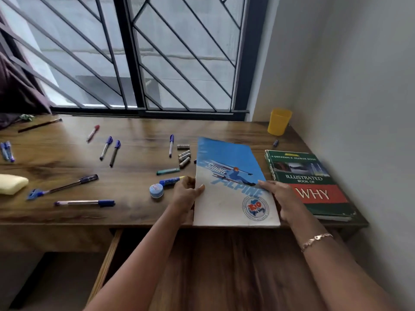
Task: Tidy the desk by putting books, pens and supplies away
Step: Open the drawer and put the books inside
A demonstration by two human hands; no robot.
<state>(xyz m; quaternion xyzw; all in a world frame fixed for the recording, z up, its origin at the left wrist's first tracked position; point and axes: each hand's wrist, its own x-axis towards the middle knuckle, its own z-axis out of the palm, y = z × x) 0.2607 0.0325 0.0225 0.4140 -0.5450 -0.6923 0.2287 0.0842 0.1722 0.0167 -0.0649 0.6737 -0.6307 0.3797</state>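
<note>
Wood desk [139, 135] under barred window [129, 52], wall [348, 86] along rt edge. L hand [186, 194] & R hand [280, 198] grip sides of blue notebook [231, 176] at front edge; pens [105, 148] strewn left.

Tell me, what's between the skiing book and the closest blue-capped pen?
A few batteries lie between the skiing book and that pen, seen in the head view.

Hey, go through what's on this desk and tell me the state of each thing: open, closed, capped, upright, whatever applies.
notebook: closed, front cover up, held at both side edges.
left hand: grips the notebook's left edge.
right hand: grips the notebook's right edge.
green book: closed, lying flat.
yellow cup: upright, contents not visible.
blue tin: lid on.
nearest pen: capped, lying flat.
drawer: pulled out.
</note>
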